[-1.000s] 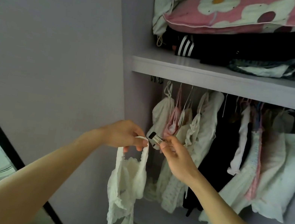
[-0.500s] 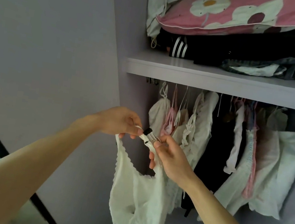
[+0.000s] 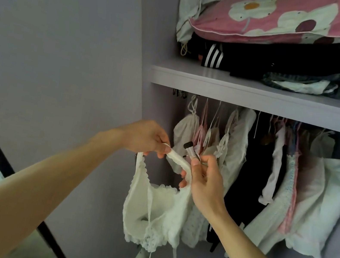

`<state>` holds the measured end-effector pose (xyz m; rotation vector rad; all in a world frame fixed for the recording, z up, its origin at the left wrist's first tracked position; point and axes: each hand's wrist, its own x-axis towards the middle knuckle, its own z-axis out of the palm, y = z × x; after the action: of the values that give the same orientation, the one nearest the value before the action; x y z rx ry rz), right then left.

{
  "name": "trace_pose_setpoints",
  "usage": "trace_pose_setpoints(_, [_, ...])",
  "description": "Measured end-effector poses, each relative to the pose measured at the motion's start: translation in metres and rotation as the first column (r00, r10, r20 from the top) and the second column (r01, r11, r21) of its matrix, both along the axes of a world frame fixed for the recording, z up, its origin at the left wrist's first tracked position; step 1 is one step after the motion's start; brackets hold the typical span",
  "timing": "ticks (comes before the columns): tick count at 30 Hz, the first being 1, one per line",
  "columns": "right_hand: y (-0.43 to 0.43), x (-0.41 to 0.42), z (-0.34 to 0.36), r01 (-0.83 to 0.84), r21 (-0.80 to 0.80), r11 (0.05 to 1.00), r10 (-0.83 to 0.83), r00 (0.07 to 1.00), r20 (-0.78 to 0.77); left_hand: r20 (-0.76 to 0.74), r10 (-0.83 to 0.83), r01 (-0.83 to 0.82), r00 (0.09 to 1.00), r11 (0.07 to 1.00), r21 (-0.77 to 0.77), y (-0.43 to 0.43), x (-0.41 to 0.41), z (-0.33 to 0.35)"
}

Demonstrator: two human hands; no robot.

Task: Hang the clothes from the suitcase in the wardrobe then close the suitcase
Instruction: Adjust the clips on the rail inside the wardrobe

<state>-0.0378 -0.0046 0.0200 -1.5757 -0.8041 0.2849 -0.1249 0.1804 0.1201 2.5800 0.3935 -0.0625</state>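
The white lace top [image 3: 156,213] hangs in front of the wardrobe, spread wider than a second ago. The left hand [image 3: 145,136] pinches its strap; the right hand [image 3: 205,180] grips the strap's other end together with a metal clip [image 3: 191,152]. Behind, hung garments [image 3: 235,154] crowd the rail. Above, the shelf [image 3: 261,97] carries a pink floral pillow [image 3: 297,21].
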Motion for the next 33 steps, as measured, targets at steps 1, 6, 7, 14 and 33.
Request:
trace_pose_setpoints(1, [0.001,0.001,-0.004,0.003,-0.008,1.000,-0.003,1.000,0.013,-0.004,0.003,-0.003,1.000,1.000,0.002,0.001,0.000,-0.001])
trace_pose_setpoints(6, [0.004,0.003,-0.011,-0.032,-0.121,0.992,0.054,0.981,0.188,-0.018,0.006,-0.006,1.000,1.000,0.005,0.004,0.000,-0.002])
trace_pose_setpoints(7, [0.005,0.003,-0.009,-0.035,-0.116,0.993,0.057,0.980,0.190,-0.018,0.004,-0.004,1.000,1.000,0.008,0.005,0.000,-0.002])
trace_pose_setpoints(14, [0.005,0.012,0.001,-0.117,-0.299,0.947,0.209,0.930,0.301,-0.027,-0.018,0.019,0.999,1.000,0.025,0.006,-0.002,-0.005])
trace_pose_setpoints(33, [0.008,0.046,0.065,-0.232,-0.417,0.879,0.339,0.918,0.204,0.107,0.061,-0.046,0.992,0.990,-0.132,-0.014,0.000,-0.053])
